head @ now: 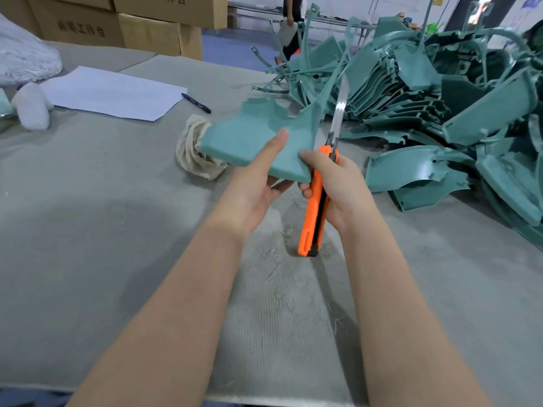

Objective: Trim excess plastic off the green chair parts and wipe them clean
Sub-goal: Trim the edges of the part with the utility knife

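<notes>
While the left hand [258,183] grips one green chair part [258,136] from beneath, thumb pressed on its top face, the part is held above the grey table [88,230]. Right hand [335,186] — fingers wrapped round orange utility knife [316,201], blade extended up along the part's right edge. Cloth rag [194,151] just behind the part; heap of green parts [440,113] at right — paper sheet [111,92], pen [196,103] farther left.

A worker's left grip [258,183] and right grip [332,186] are bare hands, the left thumbnail cut short and plain. The left forearm [176,304] and right forearm [396,289] are uncovered from wrist to the frame's lower edge. A sliver of dark blue fabric [32,398] at the bottom-left corner may be clothing, though it is too blurred to tell.
</notes>
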Available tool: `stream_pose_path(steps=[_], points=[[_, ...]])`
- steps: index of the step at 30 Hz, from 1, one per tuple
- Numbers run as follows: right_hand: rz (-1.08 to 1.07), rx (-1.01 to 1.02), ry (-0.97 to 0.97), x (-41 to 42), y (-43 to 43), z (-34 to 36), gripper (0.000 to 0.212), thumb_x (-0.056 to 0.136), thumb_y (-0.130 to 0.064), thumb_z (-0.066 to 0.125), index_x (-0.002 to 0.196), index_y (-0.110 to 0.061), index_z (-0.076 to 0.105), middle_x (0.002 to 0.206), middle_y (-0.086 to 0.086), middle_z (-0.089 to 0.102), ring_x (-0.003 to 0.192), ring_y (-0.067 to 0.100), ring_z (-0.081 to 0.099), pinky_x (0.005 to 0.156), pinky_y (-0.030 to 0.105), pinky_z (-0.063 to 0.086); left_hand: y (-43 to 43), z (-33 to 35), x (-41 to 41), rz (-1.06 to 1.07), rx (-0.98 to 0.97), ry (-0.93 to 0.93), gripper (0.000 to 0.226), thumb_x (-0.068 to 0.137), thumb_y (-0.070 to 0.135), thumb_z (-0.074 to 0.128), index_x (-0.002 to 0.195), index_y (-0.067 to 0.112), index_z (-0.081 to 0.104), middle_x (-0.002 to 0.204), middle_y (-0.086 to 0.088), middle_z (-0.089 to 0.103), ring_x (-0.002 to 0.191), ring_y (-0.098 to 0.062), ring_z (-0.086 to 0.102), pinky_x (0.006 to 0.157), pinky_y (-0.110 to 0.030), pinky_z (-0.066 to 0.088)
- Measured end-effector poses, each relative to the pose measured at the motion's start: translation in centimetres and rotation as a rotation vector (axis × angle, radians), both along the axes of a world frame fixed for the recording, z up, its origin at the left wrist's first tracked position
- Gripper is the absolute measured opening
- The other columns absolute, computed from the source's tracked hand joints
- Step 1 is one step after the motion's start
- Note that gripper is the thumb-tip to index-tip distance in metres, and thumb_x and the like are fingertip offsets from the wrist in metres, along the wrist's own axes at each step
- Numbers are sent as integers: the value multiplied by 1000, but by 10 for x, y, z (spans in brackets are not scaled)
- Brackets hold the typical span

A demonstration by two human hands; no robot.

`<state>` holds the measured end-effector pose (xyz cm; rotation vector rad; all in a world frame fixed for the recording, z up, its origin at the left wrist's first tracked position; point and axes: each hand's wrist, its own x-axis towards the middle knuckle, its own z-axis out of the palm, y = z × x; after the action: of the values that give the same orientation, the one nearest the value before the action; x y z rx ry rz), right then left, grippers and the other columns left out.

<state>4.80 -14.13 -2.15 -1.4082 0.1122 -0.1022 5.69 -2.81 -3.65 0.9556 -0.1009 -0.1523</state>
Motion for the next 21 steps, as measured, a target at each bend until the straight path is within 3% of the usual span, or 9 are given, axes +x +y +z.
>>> stream_pose_path(steps=[3, 6, 9, 11, 15, 21], points=[[18, -170, -54, -1, 0, -2, 16, 92, -21, 64, 84, -10, 55, 59, 1, 56, 40, 11, 50, 41, 21, 43, 2, -2, 4, 162, -134, 100, 24, 93, 11, 58, 117, 8, 58, 108, -10, 69, 92, -20, 67, 71, -28, 57], [-140, -435, -128, 1, -8, -3, 36, 91, -47, 60, 91, -11, 57, 72, 2, 63, 45, 10, 55, 47, 25, 49, 16, 3, 7, 186, -273, 208, 17, 90, 2, 57, 106, 8, 59, 89, -7, 73, 79, -17, 70, 58, -23, 56], [-402, -592, -173, 5, -27, -4, 56, 95, -58, 44, 91, -3, 54, 85, 16, 64, 68, 29, 63, 69, 44, 57, 33, 7, 7, 133, -267, 296, 14, 89, 5, 53, 102, 3, 57, 82, -11, 70, 76, -24, 70, 48, -18, 51], [-504, -586, -198, 5, -37, -4, 59, 97, -56, 39, 92, 0, 55, 79, 16, 64, 69, 31, 62, 73, 53, 54, 41, 9, 4, 99, -222, 313, 14, 88, 7, 50, 99, 2, 57, 76, -12, 70, 69, -25, 72, 48, -18, 51], [-549, -588, -255, 4, -43, -6, 62, 96, -56, 37, 86, 2, 55, 72, 20, 62, 54, 20, 56, 65, 52, 53, 50, 10, 3, 29, -117, 339, 12, 86, 8, 49, 91, 3, 58, 76, -11, 70, 70, -25, 73, 45, -18, 50], [-615, -559, -289, 5, -52, -7, 64, 92, -59, 35, 78, 3, 46, 75, 28, 57, 64, 39, 55, 62, 58, 50, 65, 11, 2, -51, 16, 387, 14, 84, 10, 50, 91, 5, 61, 77, -8, 65, 63, -22, 71, 41, -16, 48]])
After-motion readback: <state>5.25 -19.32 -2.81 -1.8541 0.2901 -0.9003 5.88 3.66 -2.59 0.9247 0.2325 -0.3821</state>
